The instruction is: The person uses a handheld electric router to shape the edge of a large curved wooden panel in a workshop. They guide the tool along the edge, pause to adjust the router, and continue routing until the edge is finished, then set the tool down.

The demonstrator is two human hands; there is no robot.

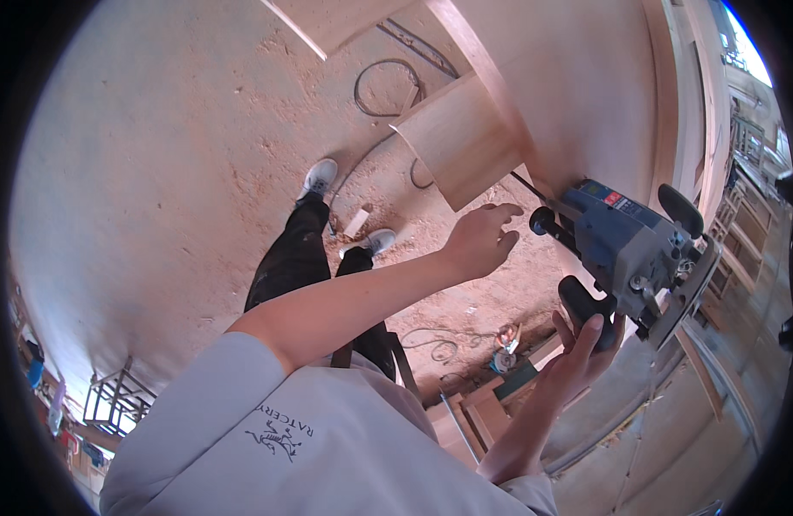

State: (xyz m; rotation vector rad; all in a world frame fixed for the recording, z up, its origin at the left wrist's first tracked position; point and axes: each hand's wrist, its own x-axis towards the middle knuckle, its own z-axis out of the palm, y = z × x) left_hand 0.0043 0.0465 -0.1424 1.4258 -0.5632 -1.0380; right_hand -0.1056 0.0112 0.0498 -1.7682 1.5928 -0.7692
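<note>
A blue-and-grey plunge router (624,228) with black handles and a flat base plate is tilted on its side at the right. My right hand (585,353) wraps round one of its black handles (585,310). Just left of the router, my left hand (484,241) hangs with fingers apart, holding nothing. Its fingertips are close to a black knob (542,221) on the router, with a gap between. Behind the router stretches a large pale wooden panel (577,77). The router's far side and any bit are hard to make out.
A wooden board (461,138) juts from the panel over the dusty floor (181,146). Black cable (359,163) loops across the floor near my shoes, beside a small wood offcut (357,224). Lower down, a teal tool (502,359) lies by stacked boards (491,413). A metal frame (119,397) stands far left.
</note>
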